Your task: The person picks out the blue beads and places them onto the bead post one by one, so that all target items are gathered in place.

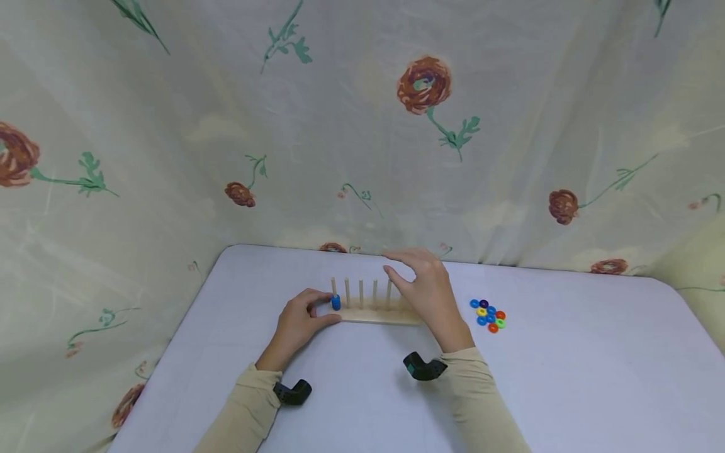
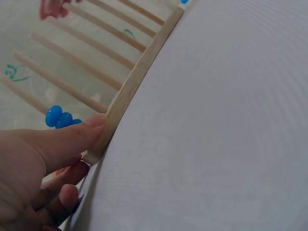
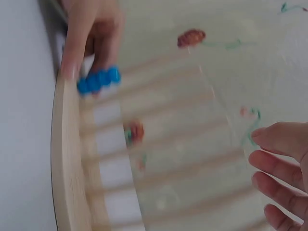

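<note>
A wooden peg rack [image 1: 374,316] stands on the white table, with a row of upright pegs. Blue beads [image 3: 98,81] are stacked low on its leftmost peg. My left hand [image 1: 300,322] grips that end of the base, the thumb [image 2: 91,126] on the front edge and fingers round the end. Above the right part of the rack is my right hand [image 1: 425,283], thumb and fingers apart with nothing between them. In the right wrist view its fingers [image 3: 274,166] are near the peg tops. The right hand hides the rightmost pegs in the head view.
Several loose beads [image 1: 491,310] in blue, yellow, red, green and dark purple lie in a cluster right of the rack. A floral curtain [image 1: 351,126] hangs behind and left of the table [image 1: 566,377]. Each wrist carries a black camera [image 1: 294,392].
</note>
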`<state>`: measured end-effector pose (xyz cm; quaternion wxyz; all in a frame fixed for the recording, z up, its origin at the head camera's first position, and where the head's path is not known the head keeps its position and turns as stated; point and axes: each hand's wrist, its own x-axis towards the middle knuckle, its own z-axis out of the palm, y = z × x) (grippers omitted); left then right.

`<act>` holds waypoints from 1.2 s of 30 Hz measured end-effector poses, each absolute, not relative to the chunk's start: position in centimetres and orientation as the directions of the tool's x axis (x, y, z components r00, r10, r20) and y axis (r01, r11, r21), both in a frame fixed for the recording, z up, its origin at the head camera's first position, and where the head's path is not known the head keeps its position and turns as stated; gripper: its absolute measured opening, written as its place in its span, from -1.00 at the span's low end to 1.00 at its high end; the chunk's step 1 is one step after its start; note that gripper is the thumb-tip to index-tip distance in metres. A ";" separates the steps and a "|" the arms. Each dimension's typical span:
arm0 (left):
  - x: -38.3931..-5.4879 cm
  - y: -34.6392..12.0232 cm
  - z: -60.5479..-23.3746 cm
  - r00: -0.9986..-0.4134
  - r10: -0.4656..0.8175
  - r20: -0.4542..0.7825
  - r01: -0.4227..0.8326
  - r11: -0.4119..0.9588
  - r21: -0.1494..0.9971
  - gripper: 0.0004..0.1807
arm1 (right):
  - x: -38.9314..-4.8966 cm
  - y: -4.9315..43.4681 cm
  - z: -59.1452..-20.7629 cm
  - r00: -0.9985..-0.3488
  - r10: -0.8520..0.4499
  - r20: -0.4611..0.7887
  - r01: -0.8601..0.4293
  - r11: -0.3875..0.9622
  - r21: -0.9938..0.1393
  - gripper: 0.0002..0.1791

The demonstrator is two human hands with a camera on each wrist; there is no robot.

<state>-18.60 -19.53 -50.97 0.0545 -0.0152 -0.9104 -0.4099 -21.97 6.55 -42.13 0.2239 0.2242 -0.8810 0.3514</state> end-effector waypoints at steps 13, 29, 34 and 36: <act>-18.6 -19.5 -51.0 -0.993 -0.016 0.114 0.075 0.664 0.744 -0.46 | -22.0 14.5 -43.3 -0.808 -0.211 0.550 -0.501 0.737 -0.453 -0.71; -18.6 -19.3 -50.9 -0.994 -0.018 0.106 0.067 0.664 0.745 -0.45 | -21.8 20.5 -45.3 -0.910 -0.257 0.326 -0.381 0.828 -0.411 -0.74; -18.5 -19.3 -50.8 -0.994 -0.022 0.104 0.062 0.667 0.742 -0.45 | -22.2 21.2 -46.0 -0.951 -0.238 0.198 -0.301 0.857 -0.417 -0.73; -18.5 -19.3 -50.8 -0.995 -0.022 0.097 0.058 0.666 0.744 -0.44 | -22.4 21.4 -46.4 -0.958 -0.235 0.167 -0.284 0.868 -0.407 -0.73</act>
